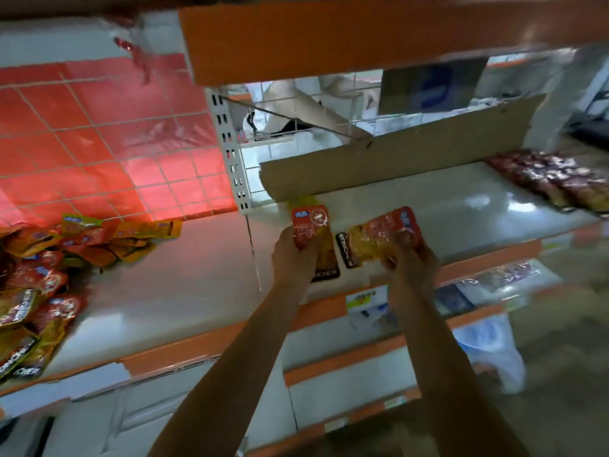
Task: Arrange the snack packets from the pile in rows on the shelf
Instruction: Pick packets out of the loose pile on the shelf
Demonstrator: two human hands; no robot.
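— Who holds what?
— The left hand [295, 255] grips a red packet [313, 225] by its lower half. The right hand [412, 258] curls round a second packet [382, 237] just beside it, both low over the white shelf [428, 206].
— And the pile?
— The pile [43, 268] lies well apart at the shelf's left end. Behind stands a cardboard strip [395, 155]; far right, a row of dark packets [553, 179].

We read "NCHEW" on the left packet [311, 222], black end just below the left hand [293, 255] fingers. "ONCHEW" on pile packets [19, 359], well left of them. Right packet [385, 235] print, beside the right hand [412, 258] fingers, is too blurred.
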